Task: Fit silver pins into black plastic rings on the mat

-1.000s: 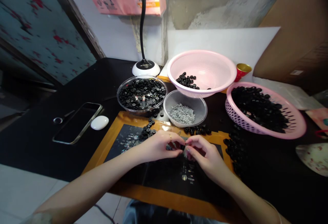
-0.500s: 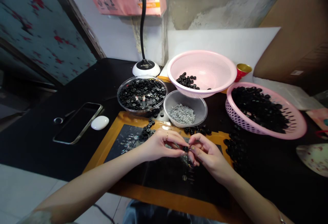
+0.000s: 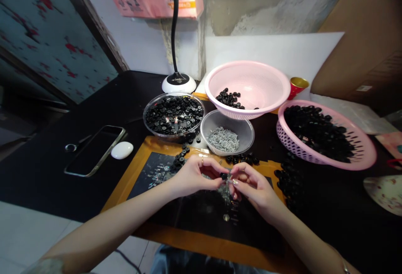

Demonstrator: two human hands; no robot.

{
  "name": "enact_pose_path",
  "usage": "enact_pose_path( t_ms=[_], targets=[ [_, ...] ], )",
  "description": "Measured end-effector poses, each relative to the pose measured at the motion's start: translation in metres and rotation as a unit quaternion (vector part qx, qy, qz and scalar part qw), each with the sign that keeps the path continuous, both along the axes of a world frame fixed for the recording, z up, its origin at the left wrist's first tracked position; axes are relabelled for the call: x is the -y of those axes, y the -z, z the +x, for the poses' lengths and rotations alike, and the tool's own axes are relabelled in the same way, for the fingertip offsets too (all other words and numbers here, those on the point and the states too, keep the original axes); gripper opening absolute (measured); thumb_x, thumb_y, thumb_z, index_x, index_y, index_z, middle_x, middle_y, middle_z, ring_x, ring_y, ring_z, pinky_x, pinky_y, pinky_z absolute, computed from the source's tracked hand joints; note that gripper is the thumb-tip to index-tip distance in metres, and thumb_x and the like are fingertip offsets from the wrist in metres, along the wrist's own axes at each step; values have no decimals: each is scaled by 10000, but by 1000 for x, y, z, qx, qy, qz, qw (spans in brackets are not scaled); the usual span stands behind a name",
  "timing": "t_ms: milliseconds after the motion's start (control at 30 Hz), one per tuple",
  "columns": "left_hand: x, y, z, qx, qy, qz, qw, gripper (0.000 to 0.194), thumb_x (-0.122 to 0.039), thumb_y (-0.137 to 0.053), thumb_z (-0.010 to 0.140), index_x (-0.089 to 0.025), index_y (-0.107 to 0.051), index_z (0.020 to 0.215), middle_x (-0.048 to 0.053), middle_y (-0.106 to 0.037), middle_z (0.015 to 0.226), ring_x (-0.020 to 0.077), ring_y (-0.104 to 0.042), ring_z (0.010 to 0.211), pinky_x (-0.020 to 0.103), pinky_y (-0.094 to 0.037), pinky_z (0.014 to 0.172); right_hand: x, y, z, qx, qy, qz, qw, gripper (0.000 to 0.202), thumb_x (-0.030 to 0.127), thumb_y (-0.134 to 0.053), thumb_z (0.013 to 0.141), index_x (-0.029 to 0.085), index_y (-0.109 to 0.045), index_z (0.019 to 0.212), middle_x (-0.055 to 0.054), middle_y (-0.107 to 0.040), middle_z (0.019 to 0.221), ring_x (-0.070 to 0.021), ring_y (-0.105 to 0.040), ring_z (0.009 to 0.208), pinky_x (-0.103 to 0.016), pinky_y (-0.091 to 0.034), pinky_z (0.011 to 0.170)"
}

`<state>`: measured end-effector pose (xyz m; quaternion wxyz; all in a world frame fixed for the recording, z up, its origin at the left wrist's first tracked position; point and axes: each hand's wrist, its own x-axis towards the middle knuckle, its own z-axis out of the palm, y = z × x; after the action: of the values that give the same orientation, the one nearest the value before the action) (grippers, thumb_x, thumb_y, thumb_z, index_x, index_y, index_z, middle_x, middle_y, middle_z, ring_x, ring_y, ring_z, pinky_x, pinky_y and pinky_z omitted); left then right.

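Over the dark mat (image 3: 194,219), my left hand (image 3: 201,173) pinches a small round black part (image 3: 224,176) between thumb and fingers. My right hand (image 3: 251,184) meets it from the right, its thumb and fingertips closed on something too small to make out. Just beyond the hands is a clear bowl (image 3: 246,136) of small metal pins (image 3: 223,139). Loose black pieces (image 3: 180,159) lie beside my left hand, and more black parts (image 3: 287,184) are heaped to the right of my right hand.
A clear dish (image 3: 174,115) of black discs stands behind, left of a pink basket (image 3: 266,85) with a few black parts. Another pink basket (image 3: 361,152), full of black parts, is at the right. A phone (image 3: 94,150), white oval object (image 3: 122,150) and lamp base (image 3: 179,83) are leftward.
My left fingers and the black part have shifted slightly left and up. The fingertips of my right hand have turned a little, and the part now shows more openly between the hands.
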<state>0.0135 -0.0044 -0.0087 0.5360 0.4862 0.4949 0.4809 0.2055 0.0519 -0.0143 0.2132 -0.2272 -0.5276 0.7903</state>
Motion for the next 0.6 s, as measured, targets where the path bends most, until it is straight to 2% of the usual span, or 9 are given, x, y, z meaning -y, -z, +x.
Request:
enact_pose_path(
  t_ms=[100, 167, 267, 367, 433, 600],
  targets=[
    [-3, -3, -1, 36, -11, -46, 998, 182, -79, -723, 618, -85, -697, 798, 56, -745, 771, 126, -696, 661, 183, -556, 639, 0, -1, 2, 43, 41, 97, 994, 69, 221, -554, 897, 233, -554, 965, 11, -635, 804, -106, -597, 711, -225, -478, 671],
    [-5, -3, -3, 51, -8, -69, 996, 190, -75, -727, 611, -87, -693, 797, 45, -738, 734, 121, -689, 645, 188, -551, 635, -1, -1, 3, 81, 83, 191, 975, 121, 218, -548, 897, 244, -589, 1008, -13, -645, 901, -131, -618, 799, -256, -489, 747],
    [-7, -1, -7, 26, -7, -76, 997, 209, -82, -726, 622, -90, -697, 829, 41, -727, 725, 121, -679, 655, 201, -545, 648, -3, -1, 5, 118, 111, 298, 941, 222, 210, -524, 904, 253, -614, 1102, -35, -644, 958, -154, -620, 840, -287, -488, 792],
    [-8, -2, -8, -22, -10, -60, 998, 218, -105, -708, 655, -87, -701, 872, 54, -722, 760, 114, -662, 643, 197, -532, 618, -5, -3, 6, 123, 106, 351, 922, 230, 191, -492, 913, 243, -641, 1080, -34, -630, 899, -150, -605, 797, -282, -487, 750],
    [-8, -3, -8, -41, -9, -47, 998, 224, -119, -702, 667, -83, -702, 888, 76, -722, 821, 122, -662, 670, 201, -531, 614, -4, -4, 5, 124, 104, 340, 926, 198, 194, -489, 914, 232, -644, 1031, -33, -626, 879, -146, -604, 777, -274, -494, 725],
    [-6, -2, -7, -62, -8, -37, 997, 219, -142, -709, 669, -69, -691, 874, 104, -721, 867, 165, -684, 751, 245, -554, 688, 0, -4, 3, 97, 98, 207, 968, 100, 249, -518, 907, 215, -539, 998, -38, -658, 857, -158, -644, 754, -298, -542, 714]
  ],
)
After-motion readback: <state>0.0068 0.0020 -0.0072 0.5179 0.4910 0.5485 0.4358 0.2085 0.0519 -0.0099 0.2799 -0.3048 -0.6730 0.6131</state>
